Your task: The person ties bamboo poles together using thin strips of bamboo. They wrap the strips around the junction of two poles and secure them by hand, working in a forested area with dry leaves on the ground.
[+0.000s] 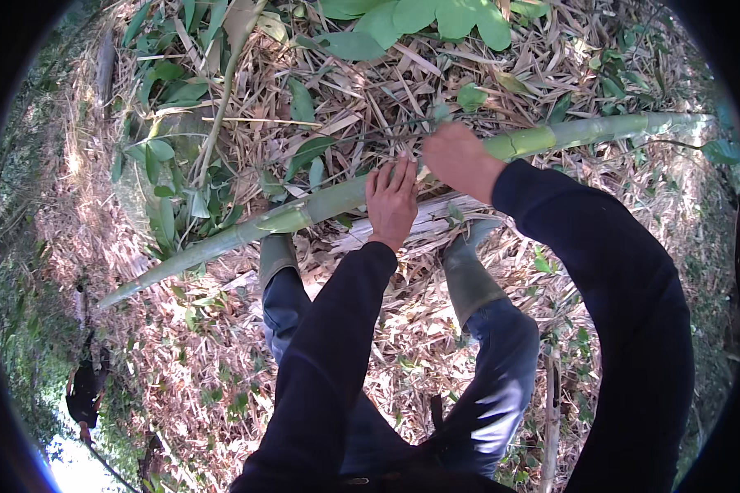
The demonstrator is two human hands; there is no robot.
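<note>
The left hand lies spread flat on the green bamboo pole, steadying it (across both boots). Just beside, the right hand seems clenched around it.

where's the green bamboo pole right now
In the head view the green bamboo pole lies slantwise across the leaf litter, under the left hand and right hand, beyond the rubber boots.

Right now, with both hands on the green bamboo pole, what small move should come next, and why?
Probably lift the pole a little. The left hand lies flat on it and the right hand grips it, while its thin end rests low among dry leaves.
</note>
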